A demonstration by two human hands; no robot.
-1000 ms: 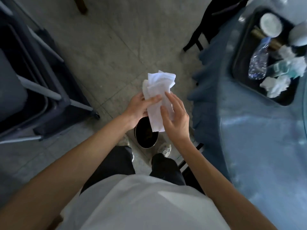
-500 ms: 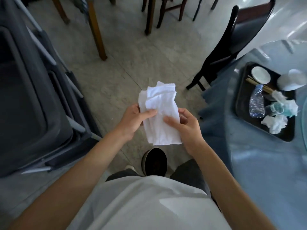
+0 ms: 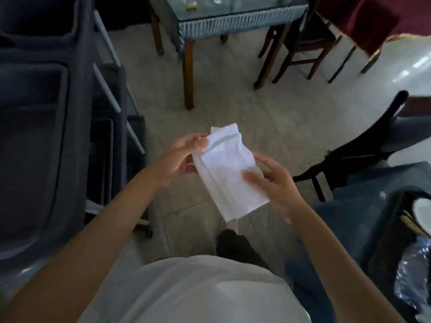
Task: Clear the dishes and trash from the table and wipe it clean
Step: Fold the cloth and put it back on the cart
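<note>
Since the cloth (image 3: 229,170) is only half folded, I'd square it into a flat pad before it goes anywhere near the table (image 3: 363,220), so one clean face does the wiping and can be flipped when it gets dirty. Nearest me, the right hand (image 3: 277,183) sits palm-up under the lower half, thumb pressed on top and fingers (image 3: 264,159) curled round the right edge, so it's pinching the cloth. A bit farther out, the left hand (image 3: 179,159) grips the cloth's upper left corner between thumb and fingertips, wrist bent inward. Both forearms come up from the bottom and meet at the cloth, which hangs in the air over the floor (image 3: 233,108), off the table's left edge and not touching it. The tray (image 3: 405,206) with a plate (image 3: 422,210) and a bottle (image 3: 412,276) sits at the table's near left side, so my guess is clearing comes before wiping. Far off there's a second table (image 3: 240,22) and chairs (image 3: 298,47).
</note>
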